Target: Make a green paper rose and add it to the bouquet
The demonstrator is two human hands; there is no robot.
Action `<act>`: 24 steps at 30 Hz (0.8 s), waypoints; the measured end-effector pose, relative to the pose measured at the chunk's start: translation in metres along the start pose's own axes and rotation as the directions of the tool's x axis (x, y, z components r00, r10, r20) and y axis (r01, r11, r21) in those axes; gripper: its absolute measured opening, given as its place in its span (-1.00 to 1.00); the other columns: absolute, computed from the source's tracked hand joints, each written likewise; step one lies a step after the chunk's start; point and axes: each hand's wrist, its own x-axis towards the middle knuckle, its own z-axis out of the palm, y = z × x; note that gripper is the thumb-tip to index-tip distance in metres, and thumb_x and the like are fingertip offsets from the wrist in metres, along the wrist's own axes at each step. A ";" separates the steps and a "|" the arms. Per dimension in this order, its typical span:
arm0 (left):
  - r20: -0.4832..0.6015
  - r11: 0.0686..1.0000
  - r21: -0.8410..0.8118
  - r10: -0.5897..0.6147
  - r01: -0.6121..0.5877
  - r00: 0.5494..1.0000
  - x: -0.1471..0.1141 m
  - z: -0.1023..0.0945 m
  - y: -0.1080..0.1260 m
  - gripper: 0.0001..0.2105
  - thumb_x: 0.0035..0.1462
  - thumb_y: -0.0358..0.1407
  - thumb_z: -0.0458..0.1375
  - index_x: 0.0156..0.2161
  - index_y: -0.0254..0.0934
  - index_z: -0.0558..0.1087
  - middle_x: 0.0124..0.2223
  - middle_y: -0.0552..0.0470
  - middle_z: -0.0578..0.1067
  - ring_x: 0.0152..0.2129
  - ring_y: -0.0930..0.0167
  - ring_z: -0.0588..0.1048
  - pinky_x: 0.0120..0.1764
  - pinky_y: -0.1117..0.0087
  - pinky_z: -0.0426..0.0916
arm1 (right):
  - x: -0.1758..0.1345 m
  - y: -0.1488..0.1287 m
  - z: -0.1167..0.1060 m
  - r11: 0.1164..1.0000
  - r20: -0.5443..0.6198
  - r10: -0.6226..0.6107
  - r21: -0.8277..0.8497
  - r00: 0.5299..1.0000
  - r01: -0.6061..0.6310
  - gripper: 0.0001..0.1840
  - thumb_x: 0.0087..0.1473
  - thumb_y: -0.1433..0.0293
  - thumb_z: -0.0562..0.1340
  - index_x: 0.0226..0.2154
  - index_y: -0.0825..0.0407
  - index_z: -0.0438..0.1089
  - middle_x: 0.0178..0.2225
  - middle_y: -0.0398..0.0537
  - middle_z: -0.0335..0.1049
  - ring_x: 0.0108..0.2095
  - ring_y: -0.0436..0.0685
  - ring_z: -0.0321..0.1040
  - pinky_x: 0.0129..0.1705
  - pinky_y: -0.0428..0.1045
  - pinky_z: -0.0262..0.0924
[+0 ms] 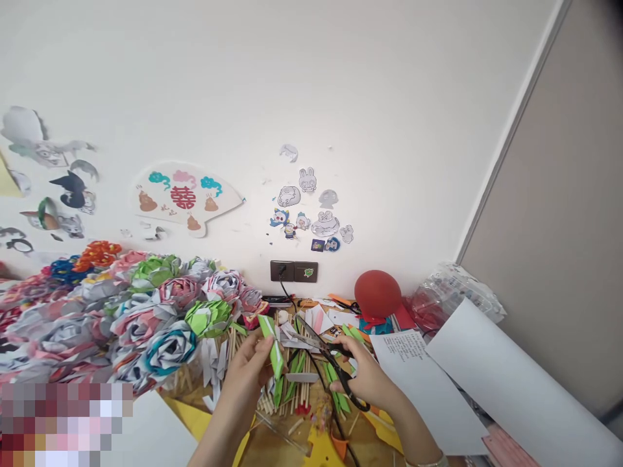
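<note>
My left hand (253,360) pinches a folded strip of green and white paper (273,350), held upright over the table. In my right hand (364,376) is a pair of black-handled scissors (341,370), its blades spread apart and pointing left toward the paper. Between the hands, a loose white paper scrap lies close to the blades; whether the scissors touch it I cannot tell. Beneath both hands lies a heap of thin wooden sticks (299,397) mixed with green paper strips (335,383).
Many folded paper flowers (170,347) crowd the left side. A yellow glue gun (324,447) lies in front, with a black cable (316,363) running to the wall socket (282,270). A red balloon (378,294), a printed sheet (413,363) and a white paper roll (511,376) are at the right.
</note>
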 end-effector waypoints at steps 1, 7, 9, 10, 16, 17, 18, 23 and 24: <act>-0.002 0.999 0.005 0.034 -0.034 0.999 0.001 0.000 -0.001 -0.38 -0.08 -0.11 0.23 0.09 -0.25 0.20 -0.58 0.20 0.41 -0.71 0.50 0.37 -0.57 0.48 0.28 | -0.001 0.000 -0.001 1.000 0.016 0.000 0.003 1.000 0.000 -0.31 -0.33 0.43 0.37 -0.05 -0.06 0.25 -0.01 0.00 0.25 -0.01 0.23 0.18 -0.02 0.06 0.10; -0.058 0.963 0.213 0.181 -0.165 0.982 -0.001 -0.001 -0.003 -0.47 -0.04 -0.09 0.19 0.07 -0.19 0.35 -0.15 -0.04 0.55 -0.24 0.27 0.50 -0.20 0.34 0.38 | -0.005 -0.012 -0.002 0.989 0.023 -0.149 0.007 0.989 0.148 -0.30 -0.33 0.44 0.38 -0.05 -0.08 0.25 -0.01 -0.02 0.23 -0.03 0.22 0.19 -0.01 0.04 0.09; -0.058 0.952 0.267 0.169 -0.148 0.984 -0.002 0.000 -0.003 -0.56 0.00 -0.12 0.17 0.01 -0.19 0.41 0.03 -0.04 0.46 0.02 0.22 0.35 0.00 0.29 0.26 | -0.005 -0.015 0.000 0.981 -0.001 -0.193 -0.013 0.981 0.193 -0.32 -0.32 0.43 0.38 -0.05 -0.08 0.25 0.00 -0.02 0.22 -0.01 0.22 0.17 0.00 0.05 0.08; -0.059 0.951 0.284 0.145 -0.123 0.988 -0.003 0.001 -0.003 -0.58 0.02 -0.13 0.15 0.01 -0.19 0.41 0.09 -0.03 0.41 0.09 0.22 0.27 0.06 0.28 0.19 | -0.005 -0.016 0.002 0.977 -0.011 -0.210 -0.027 0.978 0.209 -0.33 -0.31 0.43 0.37 -0.05 -0.08 0.25 0.01 -0.02 0.22 0.01 0.23 0.16 0.00 0.06 0.08; -0.045 0.964 0.264 -0.024 0.035 0.999 -0.004 0.002 -0.005 -0.50 0.05 -0.21 0.10 0.13 -0.21 0.28 0.19 -0.03 0.29 0.20 0.21 0.07 0.13 0.24 0.07 | -0.004 -0.018 0.007 0.962 -0.057 -0.257 -0.115 0.965 0.249 -0.37 -0.30 0.42 0.36 -0.08 -0.08 0.27 -0.04 -0.03 0.26 -0.01 0.26 0.17 -0.04 0.08 0.09; -0.033 0.968 0.247 -0.034 0.041 0.999 -0.005 0.001 -0.005 -0.48 0.04 -0.22 0.11 0.14 -0.21 0.26 0.17 -0.04 0.30 0.18 0.21 0.09 0.11 0.25 0.09 | -0.003 -0.018 0.007 0.958 -0.075 -0.262 -0.137 0.962 0.251 -0.38 -0.30 0.43 0.37 -0.09 -0.08 0.28 -0.06 -0.04 0.27 -0.03 0.26 0.18 -0.04 0.09 0.09; -0.006 0.972 0.230 -0.040 0.040 0.999 -0.006 0.001 -0.004 -0.45 0.02 -0.22 0.13 0.16 -0.21 0.23 0.14 -0.05 0.34 0.15 0.22 0.16 0.09 0.28 0.12 | -0.003 -0.018 0.007 0.955 -0.092 -0.268 -0.158 0.959 0.251 -0.39 -0.30 0.43 0.37 -0.10 -0.08 0.28 -0.08 -0.05 0.29 -0.05 0.25 0.18 -0.06 0.08 0.09; 0.190 0.978 0.209 -0.036 -0.004 0.981 -0.012 0.001 -0.002 -0.20 -0.04 -0.15 0.22 0.26 -0.25 -0.03 -0.33 0.03 0.55 -0.51 0.45 0.44 -0.22 0.37 0.32 | -0.002 -0.019 0.005 0.935 -0.147 -0.302 -0.237 0.942 0.263 -0.46 -0.23 0.41 0.36 -0.11 -0.09 0.30 -0.15 -0.06 0.32 -0.09 0.24 0.20 -0.11 0.06 0.10; 0.193 0.978 0.210 -0.032 -0.010 0.981 -0.012 0.002 -0.002 -0.16 -0.07 -0.14 0.25 0.26 -0.27 -0.05 -0.38 0.06 0.53 -0.57 0.47 0.41 -0.29 0.38 0.32 | -0.001 -0.019 0.004 0.930 -0.150 -0.309 -0.254 0.939 0.266 -0.46 -0.22 0.40 0.36 -0.10 -0.09 0.30 -0.15 -0.06 0.32 -0.09 0.24 0.20 -0.10 0.07 0.10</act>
